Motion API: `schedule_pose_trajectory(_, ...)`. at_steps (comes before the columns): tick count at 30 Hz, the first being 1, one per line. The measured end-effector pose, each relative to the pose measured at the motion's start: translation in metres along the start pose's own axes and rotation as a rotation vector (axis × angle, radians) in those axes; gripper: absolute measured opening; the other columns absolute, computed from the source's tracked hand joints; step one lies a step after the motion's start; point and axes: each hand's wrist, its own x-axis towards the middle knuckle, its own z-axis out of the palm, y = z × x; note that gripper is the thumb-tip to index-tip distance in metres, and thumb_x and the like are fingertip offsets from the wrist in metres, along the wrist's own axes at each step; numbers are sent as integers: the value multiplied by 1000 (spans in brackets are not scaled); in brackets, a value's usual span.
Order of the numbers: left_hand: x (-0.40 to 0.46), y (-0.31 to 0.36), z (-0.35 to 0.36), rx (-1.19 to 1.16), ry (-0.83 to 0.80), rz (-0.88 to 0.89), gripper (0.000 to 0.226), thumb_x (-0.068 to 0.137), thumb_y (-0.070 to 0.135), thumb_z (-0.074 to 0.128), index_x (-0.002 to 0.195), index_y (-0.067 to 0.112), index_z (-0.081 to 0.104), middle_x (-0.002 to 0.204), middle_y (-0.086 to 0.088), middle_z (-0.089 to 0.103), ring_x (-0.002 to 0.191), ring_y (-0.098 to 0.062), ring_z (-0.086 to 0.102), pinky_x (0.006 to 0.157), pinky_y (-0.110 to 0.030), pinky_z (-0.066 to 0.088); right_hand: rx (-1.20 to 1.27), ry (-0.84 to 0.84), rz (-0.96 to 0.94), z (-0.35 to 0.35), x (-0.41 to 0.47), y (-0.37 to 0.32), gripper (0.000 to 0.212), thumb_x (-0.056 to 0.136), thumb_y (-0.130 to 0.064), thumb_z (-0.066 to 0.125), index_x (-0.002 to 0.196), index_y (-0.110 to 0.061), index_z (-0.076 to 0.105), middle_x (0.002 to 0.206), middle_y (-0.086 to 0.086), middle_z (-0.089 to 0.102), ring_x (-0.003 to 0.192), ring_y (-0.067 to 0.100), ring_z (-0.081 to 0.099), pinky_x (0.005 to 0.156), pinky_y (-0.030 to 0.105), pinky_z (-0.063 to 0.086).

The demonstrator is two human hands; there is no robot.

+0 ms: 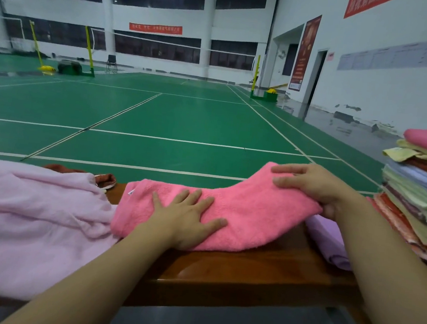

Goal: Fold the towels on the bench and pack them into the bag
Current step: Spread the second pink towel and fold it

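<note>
Fingers spread flat — left hand (189, 218) presses palm-down on the pink towel (241, 216), which lies across the wooden bench (249, 273) beside a pale pink bag (29, 213). Right hand (316, 183) grips the towel's raised right end, fingers on top, thumb hidden — towel stack (418, 195) far right.

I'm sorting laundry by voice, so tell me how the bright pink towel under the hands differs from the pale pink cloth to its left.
The bright pink towel is saturated, fluffy and folded into a long strip; the pale pink cloth is washed-out, thin, rumpled and spread wider. Both lie on the wooden bench.
</note>
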Motion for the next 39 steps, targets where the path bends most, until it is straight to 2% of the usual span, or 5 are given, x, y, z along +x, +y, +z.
schedule_pose_trajectory(5, 9, 26, 0, -162, 126, 59, 73, 93, 77, 26, 156, 38, 26, 167, 8, 16, 153, -16, 16, 115, -74, 2, 319, 23, 0, -11, -4, -17, 31, 92, -1, 62, 121, -3, 69, 99, 14, 68, 72, 17, 63, 57, 27, 52)
schedule_pose_trajectory(10, 17, 26, -9, -430, 269, 130, 53, 101, 45, 51, 148, 21, 48, 156, -3, 43, 143, -17, 39, 118, -31, 28, 394, 33, -50, -22, -13, -32, 32, 92, -5, 61, 124, -6, 68, 113, 12, 67, 79, 15, 63, 65, 28, 53)
schedule_pose_trajectory(22, 15, -59, -36, -443, 340, -388, 39, 100, 38, 46, 78, 9, 60, 105, -21, 69, 93, -36, 61, 72, -35, 40, 371, -272, -74, 108, -11, -45, 38, 98, -15, 65, 134, -9, 55, 124, 13, 60, 83, 22, 69, 56, 30, 59)
schedule_pose_trajectory(30, 11, -51, -34, -344, 216, -480, 88, 92, 79, 30, 110, 1, 67, 120, -24, 66, 110, -37, 63, 86, -38, 47, -1091, 61, 100, 81, 15, -1, 48, 94, -53, 57, 112, -10, 67, 122, 12, 68, 104, 31, 65, 88, 35, 52)
schedule_pose_trajectory(39, 18, -10, -27, -365, 245, -258, 34, 96, 40, 49, 89, 9, 60, 106, -20, 68, 96, -37, 62, 73, -34, 43, -924, 21, 30, 80, 16, 6, 39, 98, -38, 59, 111, -1, 66, 116, 19, 67, 92, 31, 60, 70, 31, 43)
